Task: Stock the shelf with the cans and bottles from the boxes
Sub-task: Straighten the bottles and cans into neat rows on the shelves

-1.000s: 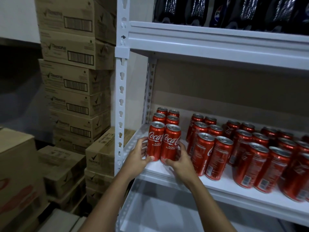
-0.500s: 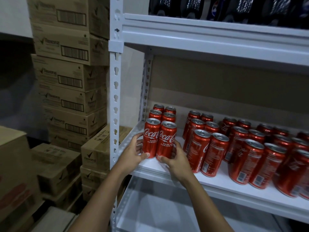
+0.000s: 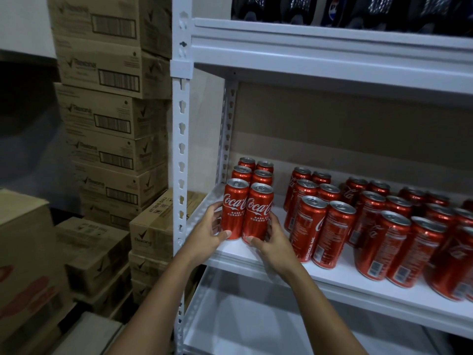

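Where the white metal shelf (image 3: pixel 345 279) meets its slotted left post (image 3: pixel 181 155), two tall red cans stand upright and touching at the front left corner of the board. The left hand (image 3: pixel 208 233) curls round the left can (image 3: pixel 234 208), thumb across its lower front and fingers wrapped behind its left side. The right hand (image 3: pixel 275 243) cups the right can (image 3: pixel 257 213) the same way, thumb low on the front, fingers bent round the right side. Both cans are smooth, glossy cylinders with silver lids and white script lettering; their bases rest on the shelf. Behind them, two more pairs of the same cans (image 3: pixel 252 171) run toward the back left corner. Further right along the shelf, apart from this column, a large group of cans (image 3: pixel 378 221) stands in rows toward the right edge. The shelf above (image 3: pixel 332 51) carries dark plastic bottles (image 3: pixel 358 11), only their bases showing. Left of the post, matte brown cardboard boxes (image 3: pixel 112 119) with printed barcodes are stacked high against the wall.
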